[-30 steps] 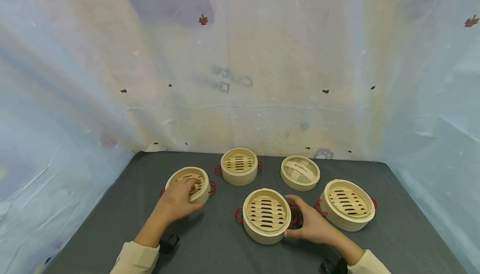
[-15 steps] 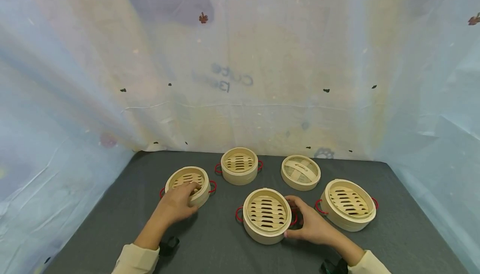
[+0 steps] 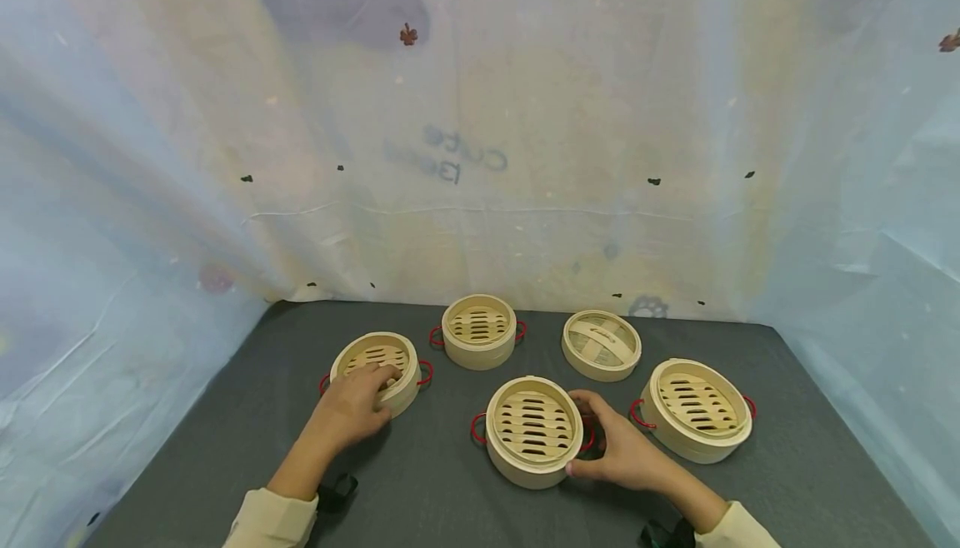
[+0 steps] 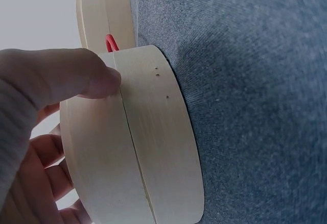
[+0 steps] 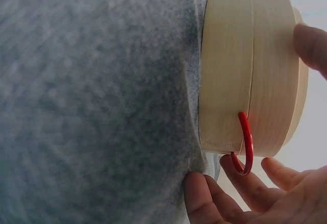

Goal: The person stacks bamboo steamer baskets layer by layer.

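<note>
Several bamboo steamer baskets stand on a dark grey cloth table (image 3: 435, 481). My left hand (image 3: 372, 391) grips the left basket (image 3: 372, 354) at its near rim, fingers curled over the edge onto the slats. In the left wrist view its thumb (image 4: 76, 76) presses the basket's pale side wall (image 4: 153, 147). My right hand (image 3: 583, 435) cups the right side of the centre basket (image 3: 532, 427), around its red ring handle (image 5: 246, 142). The right wrist view shows the thumb (image 5: 312, 43) on the rim and fingers (image 5: 225, 196) low by the cloth.
A third basket (image 3: 478, 329) stands at the back centre, a woven lid (image 3: 601, 344) right of it, and a larger basket (image 3: 697, 409) at the right. Pale printed sheets (image 3: 480, 156) wall the table on three sides.
My left hand has drawn back a little from over the slats toward the near rim of the left basket. The right hand and all baskets have stayed put.
</note>
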`<state>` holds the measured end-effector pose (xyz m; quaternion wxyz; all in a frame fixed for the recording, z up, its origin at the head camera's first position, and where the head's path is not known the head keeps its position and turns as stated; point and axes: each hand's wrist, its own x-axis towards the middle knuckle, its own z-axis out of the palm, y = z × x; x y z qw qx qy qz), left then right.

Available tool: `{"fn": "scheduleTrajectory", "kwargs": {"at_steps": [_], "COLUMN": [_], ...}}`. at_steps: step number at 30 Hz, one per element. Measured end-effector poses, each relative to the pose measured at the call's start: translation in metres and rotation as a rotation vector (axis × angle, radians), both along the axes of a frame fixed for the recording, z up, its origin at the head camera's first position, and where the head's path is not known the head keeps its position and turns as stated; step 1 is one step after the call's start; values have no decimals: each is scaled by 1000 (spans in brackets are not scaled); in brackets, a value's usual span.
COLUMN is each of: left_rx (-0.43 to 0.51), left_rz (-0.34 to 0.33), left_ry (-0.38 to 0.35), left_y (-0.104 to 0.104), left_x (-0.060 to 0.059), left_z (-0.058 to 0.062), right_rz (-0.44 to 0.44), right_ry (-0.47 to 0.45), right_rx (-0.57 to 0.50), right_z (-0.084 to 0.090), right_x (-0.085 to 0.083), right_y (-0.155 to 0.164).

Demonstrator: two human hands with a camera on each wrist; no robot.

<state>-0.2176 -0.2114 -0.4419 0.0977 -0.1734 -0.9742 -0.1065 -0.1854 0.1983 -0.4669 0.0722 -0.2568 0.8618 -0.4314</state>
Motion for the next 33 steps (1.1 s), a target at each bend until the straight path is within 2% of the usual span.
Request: {"fn": "scheduleTrajectory", "kwargs": {"at_steps": [5,24,33], "left_rx": [-1,6,-1], "left_rz": [1,-17,-19], "left_ry": [16,-12,-13], "left_y": [0,-1,-1], "left_x": [0,-2,-3], "left_z": [0,0,-1], "right_rz": [-1,22,24], "right_ry": [-5,26,-35], "right_rx": [2,-4,-31], "right_z": [-1,-1,-1], "right_x": [0,-2,-3], "right_y": [0,0,-1]}}
